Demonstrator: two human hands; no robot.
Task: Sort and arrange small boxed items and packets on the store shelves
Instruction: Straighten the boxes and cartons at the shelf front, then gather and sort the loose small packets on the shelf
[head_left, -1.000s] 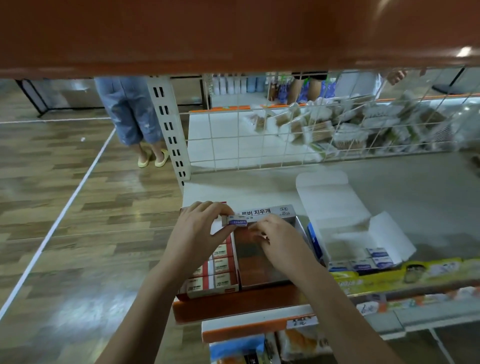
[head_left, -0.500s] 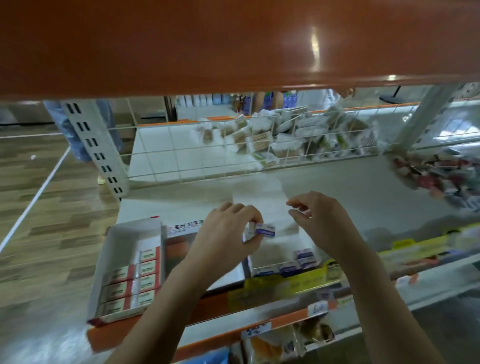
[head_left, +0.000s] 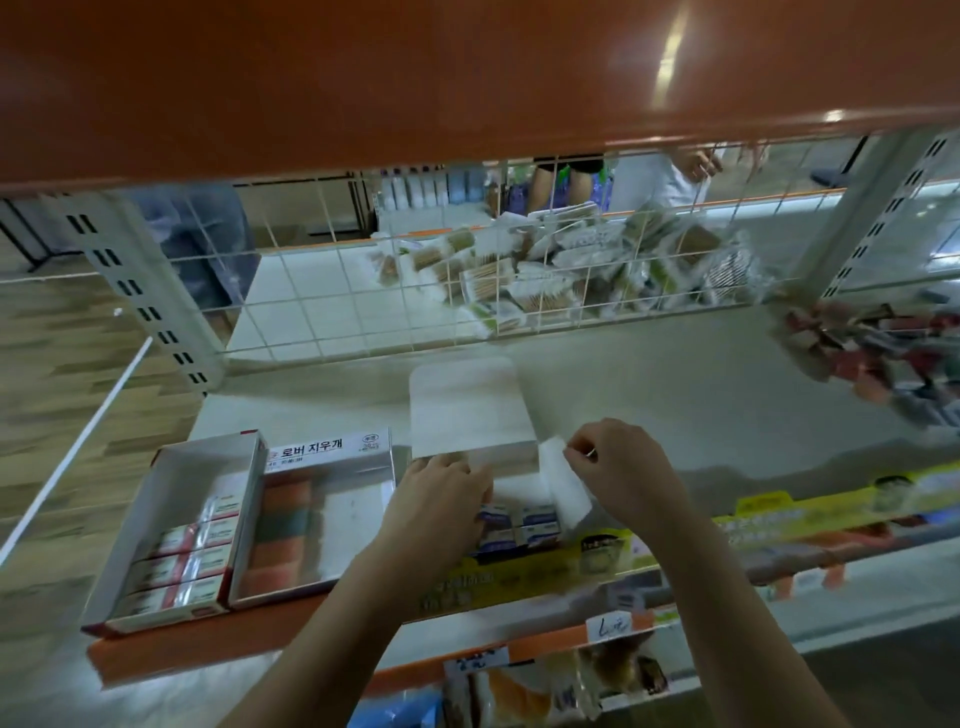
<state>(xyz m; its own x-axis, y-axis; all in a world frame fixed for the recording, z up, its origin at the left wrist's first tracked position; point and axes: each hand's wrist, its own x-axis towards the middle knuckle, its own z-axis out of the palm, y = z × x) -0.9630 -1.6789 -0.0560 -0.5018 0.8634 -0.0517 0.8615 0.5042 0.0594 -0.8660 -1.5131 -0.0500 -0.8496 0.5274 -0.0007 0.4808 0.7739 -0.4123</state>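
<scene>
An open white display carton (head_left: 470, 410) stands on the shelf with its lid folded back. Inside it lie small blue-and-white boxes (head_left: 535, 522). My left hand (head_left: 441, 499) reaches into the carton's left side, its fingers down among the small boxes; whether it still holds one is hidden. My right hand (head_left: 623, 467) pinches the carton's white side flap (head_left: 563, 486) and holds it outward. To the left sit a carton of red-and-white boxes (head_left: 176, 540) and a carton with Korean lettering (head_left: 317, 519) that shows orange and green blocks inside.
A wire grid (head_left: 395, 291) backs the shelf, with packets piled behind it. Mixed red packets (head_left: 878, 358) lie at the right. The orange shelf above (head_left: 467, 78) hangs low. Yellow price strips (head_left: 779, 519) run along the front edge. Other people stand beyond the shelving.
My left hand carried a small blue-and-white box from above the cartons down into the open white carton. My right hand moved in and took hold of the side flap.
</scene>
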